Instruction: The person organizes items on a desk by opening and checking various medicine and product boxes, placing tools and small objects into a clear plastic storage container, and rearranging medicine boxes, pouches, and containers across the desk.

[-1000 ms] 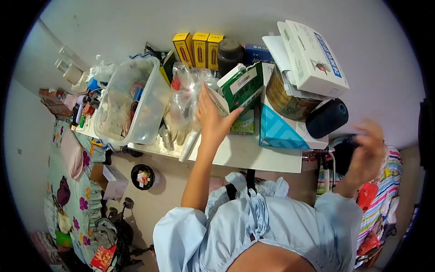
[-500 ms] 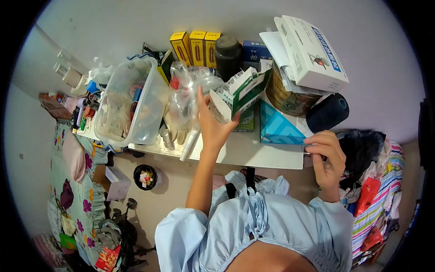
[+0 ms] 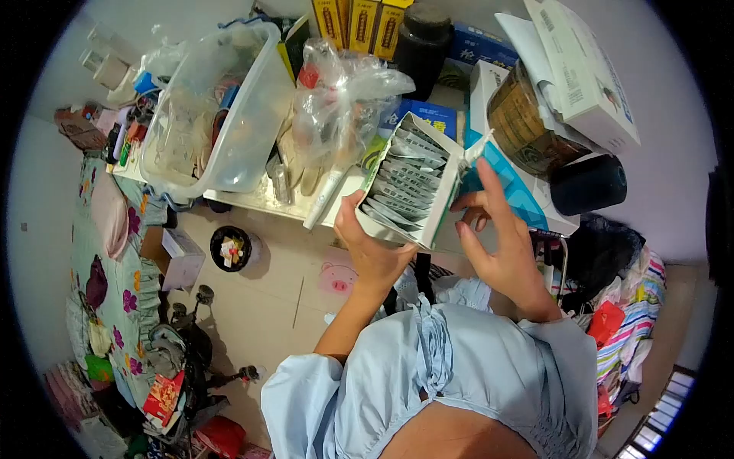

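My left hand (image 3: 375,256) grips the lower left end of a white and green carton (image 3: 437,213), thumb on its near side. The carton is tilted towards me with its top open, and several flat silvery sachets (image 3: 405,180) stand in a row inside. At the carton's right side is my right hand (image 3: 497,241), its fingers spread and its index finger raised by the open flap (image 3: 472,157). Behind the carton lies a blue box (image 3: 432,116). A knotted clear plastic bag (image 3: 344,99) is to the left, with a white tube (image 3: 323,200) below it.
A clear plastic bin (image 3: 248,115) stands on the white table (image 3: 252,210). Yellow boxes (image 3: 363,27) and a dark jar (image 3: 423,46) line the back. At right are a brown tin (image 3: 527,118), a white box (image 3: 585,73) and a black cylinder (image 3: 589,185). A waste bin (image 3: 231,249) stands on the floor.
The carton has come nearer and turned, so its sachets now face me. My right hand has moved up and left to the carton's side. The whole view has shifted.
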A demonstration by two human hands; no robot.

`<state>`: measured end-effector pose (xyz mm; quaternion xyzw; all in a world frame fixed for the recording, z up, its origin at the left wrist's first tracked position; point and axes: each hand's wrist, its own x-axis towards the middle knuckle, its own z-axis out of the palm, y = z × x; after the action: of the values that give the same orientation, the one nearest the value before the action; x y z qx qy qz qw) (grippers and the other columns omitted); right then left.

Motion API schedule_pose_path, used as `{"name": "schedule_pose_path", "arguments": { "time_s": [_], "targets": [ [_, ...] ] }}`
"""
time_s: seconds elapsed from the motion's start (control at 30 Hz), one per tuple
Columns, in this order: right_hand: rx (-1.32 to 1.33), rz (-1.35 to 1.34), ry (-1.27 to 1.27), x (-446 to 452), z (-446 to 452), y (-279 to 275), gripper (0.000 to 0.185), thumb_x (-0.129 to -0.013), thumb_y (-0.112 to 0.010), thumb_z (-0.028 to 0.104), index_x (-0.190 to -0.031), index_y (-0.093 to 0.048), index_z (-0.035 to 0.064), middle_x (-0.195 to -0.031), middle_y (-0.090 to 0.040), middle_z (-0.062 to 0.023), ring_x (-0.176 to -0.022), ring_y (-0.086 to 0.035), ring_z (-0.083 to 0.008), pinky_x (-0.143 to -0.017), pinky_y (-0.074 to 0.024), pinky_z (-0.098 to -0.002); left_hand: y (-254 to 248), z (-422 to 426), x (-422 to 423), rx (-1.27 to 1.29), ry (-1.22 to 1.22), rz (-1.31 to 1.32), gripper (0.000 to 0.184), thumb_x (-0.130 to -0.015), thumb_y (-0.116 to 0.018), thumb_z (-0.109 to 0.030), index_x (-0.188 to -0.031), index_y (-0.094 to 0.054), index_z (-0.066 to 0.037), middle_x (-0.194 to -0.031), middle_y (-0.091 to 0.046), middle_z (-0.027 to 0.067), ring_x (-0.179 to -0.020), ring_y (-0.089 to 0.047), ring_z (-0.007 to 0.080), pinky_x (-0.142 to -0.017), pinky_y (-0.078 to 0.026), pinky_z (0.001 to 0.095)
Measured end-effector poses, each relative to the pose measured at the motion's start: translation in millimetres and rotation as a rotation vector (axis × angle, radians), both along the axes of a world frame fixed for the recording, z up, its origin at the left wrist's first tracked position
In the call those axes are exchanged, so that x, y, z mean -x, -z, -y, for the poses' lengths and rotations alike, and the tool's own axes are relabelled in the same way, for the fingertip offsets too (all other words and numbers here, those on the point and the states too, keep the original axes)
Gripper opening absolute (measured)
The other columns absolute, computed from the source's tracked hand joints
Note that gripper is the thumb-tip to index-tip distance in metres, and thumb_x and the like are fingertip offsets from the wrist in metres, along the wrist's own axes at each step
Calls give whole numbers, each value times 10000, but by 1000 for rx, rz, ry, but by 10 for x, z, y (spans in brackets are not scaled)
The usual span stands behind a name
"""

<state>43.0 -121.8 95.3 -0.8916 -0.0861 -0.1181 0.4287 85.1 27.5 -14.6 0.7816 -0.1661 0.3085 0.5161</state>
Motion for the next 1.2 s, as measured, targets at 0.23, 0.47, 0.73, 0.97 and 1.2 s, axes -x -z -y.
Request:
{"name": "schedule_pose_path", "arguments": {
  "time_s": [0.23, 0.47, 0.73, 0.97, 1.2],
  "targets": [
    [31, -85, -71, 23, -129, 148, 847, -704, -668, 321, -1335, -190, 20, -1295, -298, -209, -1096, -418, -339, -896, -368, -365, 51, -26, 133, -116, -76, -42, 1008, -606, -710, -496, -1278, -192, 49, -1141, -314, 171, -1044, -324, 317, -867, -281, 410],
    [-135, 68, 83, -41, -205, 347, 739, -718, -633, 138, -1311, -221, -18, -1227, -399, -238, -1125, -429, -356, -897, -380, -369, -67, -246, 149, -122, 235, -107, 461, -779, -585, -370, -1080, -507, -29, -982, -388, 123, -897, -407, 242, -785, -333, 352],
    [-141, 154, 72, -6, -148, 514, 688, -659, -590, 41, -1286, -309, 7, -1271, -347, -232, -1151, -387, -355, -924, -353, -379, -174, 37, 18, 237, 97, -205, 685, -697, -648, -89, -1246, -256, 29, -996, -353, 109, -882, -365, 212, -766, -328, 321],
    [89, 348, -9, 23, -233, 483, 623, -625, -704, 331, -1176, -508, 117, -1272, -324, -237, -1127, -380, -378, -930, -323, -429, -318, -43, -222, -244, 86, 12, 545, -692, -564, -196, -1185, -401, -35, -1330, -336, 146, -1269, -208, 335, -974, -116, 373],
    [136, 501, 61, -1, -306, 557, 634, -647, -656, 493, -1117, -526, 87, -1266, -317, -262, -1141, -360, -385, -927, -307, -448, -92, -14, -319, -221, 128, 116, 310, -803, -314, -92, -1039, -484, 15, -1258, -437, 135, -1239, -295, 299, -948, -139, 367]
  ]
}}
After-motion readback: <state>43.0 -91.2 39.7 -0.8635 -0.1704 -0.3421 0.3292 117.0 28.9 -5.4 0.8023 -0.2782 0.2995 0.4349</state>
